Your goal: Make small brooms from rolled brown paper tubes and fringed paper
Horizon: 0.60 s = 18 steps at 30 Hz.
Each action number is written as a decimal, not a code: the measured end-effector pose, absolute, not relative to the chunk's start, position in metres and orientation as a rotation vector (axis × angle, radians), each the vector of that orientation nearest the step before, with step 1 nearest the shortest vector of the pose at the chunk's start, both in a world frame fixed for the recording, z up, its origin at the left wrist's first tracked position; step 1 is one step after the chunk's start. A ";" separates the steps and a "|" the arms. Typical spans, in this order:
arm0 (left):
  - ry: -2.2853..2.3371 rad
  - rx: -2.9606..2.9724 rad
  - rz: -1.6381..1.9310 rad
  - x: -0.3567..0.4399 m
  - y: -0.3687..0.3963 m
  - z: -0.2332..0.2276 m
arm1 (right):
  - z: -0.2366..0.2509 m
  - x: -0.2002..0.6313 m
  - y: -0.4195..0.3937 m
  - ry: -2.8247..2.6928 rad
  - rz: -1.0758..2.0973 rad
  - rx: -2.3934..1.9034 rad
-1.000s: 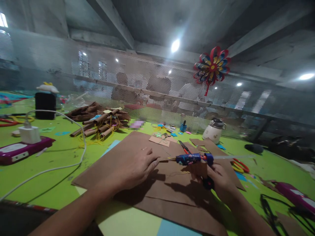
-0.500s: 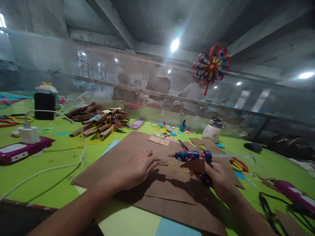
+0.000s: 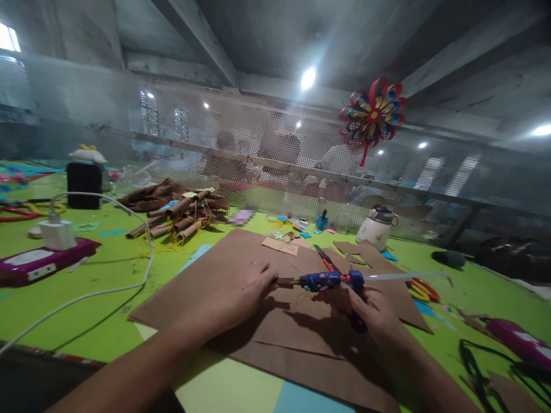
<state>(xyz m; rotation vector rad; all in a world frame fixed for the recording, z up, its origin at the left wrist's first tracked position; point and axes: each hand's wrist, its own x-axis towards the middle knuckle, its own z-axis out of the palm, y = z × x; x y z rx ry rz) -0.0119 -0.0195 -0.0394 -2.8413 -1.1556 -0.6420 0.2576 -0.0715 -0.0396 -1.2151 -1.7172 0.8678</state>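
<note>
my right hand (image 3: 372, 310) clamped on glue gun (image 3: 331, 280), long axis pointing left | nozzle touching small brown piece (image 3: 284, 281) under my left hand (image 3: 239, 287) fingertips, pressed flat on cardboard (image 3: 224, 269) mid-surface

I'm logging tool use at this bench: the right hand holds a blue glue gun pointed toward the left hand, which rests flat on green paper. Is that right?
Not quite. In the head view the left hand rests on brown paper, not green; green is the table underneath. The right hand does hold the blue glue gun, nozzle toward the left hand.
</note>
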 end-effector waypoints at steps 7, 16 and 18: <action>-1.121 -2.742 -0.581 -0.008 -0.019 -0.039 | -0.046 0.261 -0.067 -1.710 0.686 -1.292; -1.069 -2.671 -0.537 -0.007 -0.021 -0.032 | -0.038 0.260 -0.070 -1.794 0.710 -1.262; -1.055 -2.657 -0.535 -0.007 -0.020 -0.033 | -0.034 0.258 -0.072 -1.798 0.768 -1.224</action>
